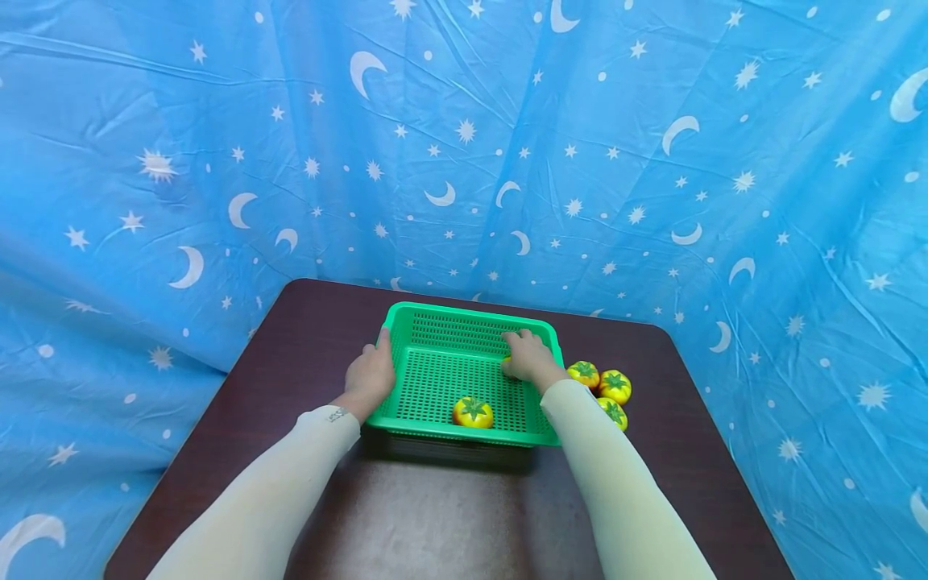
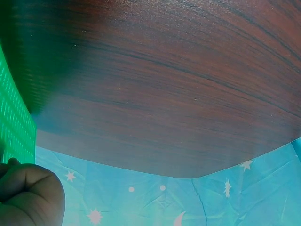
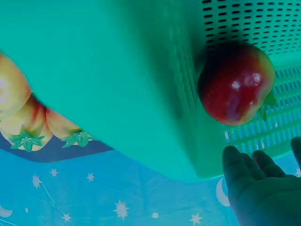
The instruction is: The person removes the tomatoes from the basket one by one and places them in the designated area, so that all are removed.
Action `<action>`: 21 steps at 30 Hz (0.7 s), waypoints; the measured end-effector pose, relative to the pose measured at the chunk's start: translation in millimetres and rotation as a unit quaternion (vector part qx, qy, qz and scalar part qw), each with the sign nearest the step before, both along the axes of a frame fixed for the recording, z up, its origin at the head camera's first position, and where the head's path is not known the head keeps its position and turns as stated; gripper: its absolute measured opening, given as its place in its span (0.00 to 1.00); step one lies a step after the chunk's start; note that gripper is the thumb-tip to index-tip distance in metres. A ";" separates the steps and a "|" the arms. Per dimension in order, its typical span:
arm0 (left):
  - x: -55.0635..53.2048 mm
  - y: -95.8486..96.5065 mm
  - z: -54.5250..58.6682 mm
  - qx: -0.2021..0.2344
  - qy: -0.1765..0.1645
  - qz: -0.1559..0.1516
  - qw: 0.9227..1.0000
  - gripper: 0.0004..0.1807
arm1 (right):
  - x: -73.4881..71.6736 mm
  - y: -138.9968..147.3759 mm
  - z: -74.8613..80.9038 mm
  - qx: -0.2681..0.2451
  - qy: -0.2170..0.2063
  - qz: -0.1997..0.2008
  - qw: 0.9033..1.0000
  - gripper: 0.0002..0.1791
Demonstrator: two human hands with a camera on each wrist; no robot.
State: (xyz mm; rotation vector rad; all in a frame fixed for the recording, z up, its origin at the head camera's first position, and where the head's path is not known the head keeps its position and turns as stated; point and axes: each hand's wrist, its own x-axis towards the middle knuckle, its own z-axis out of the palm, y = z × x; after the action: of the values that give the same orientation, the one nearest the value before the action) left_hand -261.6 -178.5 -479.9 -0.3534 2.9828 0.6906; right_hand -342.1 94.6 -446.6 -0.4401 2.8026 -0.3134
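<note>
The left hand [image 1: 370, 373] grips the side of the green basket [image 1: 435, 428], while the right hand [image 1: 532, 360] hangs inside with fingers apart, one red-yellow fruit [image 3: 235, 87] just beside them, a second fruit [image 1: 473, 413] to its left, and three more fruits [image 1: 615, 387] outside to its right.

Closed in behind and at both sides by bright blue sheeting [image 1: 623, 217], printed with white crescent moons, spiky stars and dots. Creased throughout, hanging in loose folds. Furnished with a dark reddish-brown tabletop [image 1: 435, 515], rounded at the far corners and set close to the sheeting, streaked with darker wood grain in the left wrist view. Lit to a pale, blurred sheen toward the near side.
</note>
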 end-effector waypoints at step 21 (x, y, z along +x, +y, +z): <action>-1.1 1.3 0.0 -0.003 -0.011 0.005 1.000 0.38 | -3.5 -2.9 -6.8 -0.007 0.002 -0.026 1.000 0.33</action>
State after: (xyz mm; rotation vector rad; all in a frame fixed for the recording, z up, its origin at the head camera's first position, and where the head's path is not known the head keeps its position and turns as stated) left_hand -262.7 -177.3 -479.9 -0.3745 2.9647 0.6734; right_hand -345.6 91.7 -453.4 -0.3713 2.8219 -0.3432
